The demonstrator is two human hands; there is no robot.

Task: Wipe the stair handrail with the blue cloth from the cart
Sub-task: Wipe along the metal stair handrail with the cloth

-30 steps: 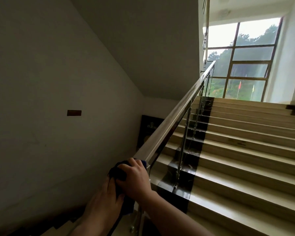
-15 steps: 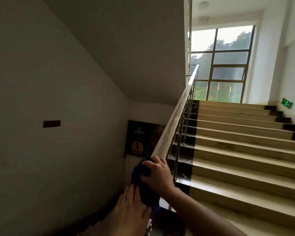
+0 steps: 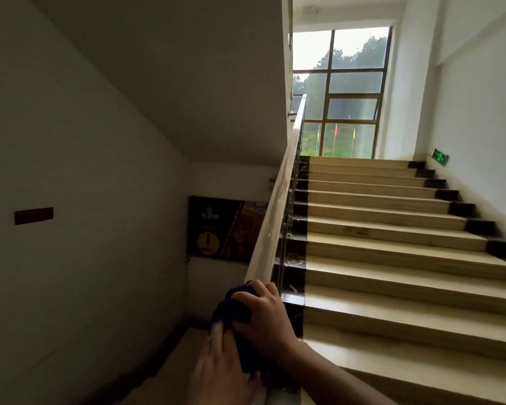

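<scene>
We can read very little. On the right wall beside the upper steps we see a green exit sign [image 3: 440, 156], its pictogram too small to make out. On the far wall below us hangs a dark poster [image 3: 216, 228] bearing a yellow circle with a black figure; its pale lettering is blurred. The small brown plate [image 3: 33, 215] on the left wall shows no legible text.

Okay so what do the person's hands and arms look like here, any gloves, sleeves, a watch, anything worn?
Nothing worn shows. The right hand is bare, with no glove, ring or watch visible, and its forearm is bare to the picture's edge with no sleeve. The left hand is also ungloved; its wrist lies below the frame, so a watch or sleeve there cannot be told.
</scene>
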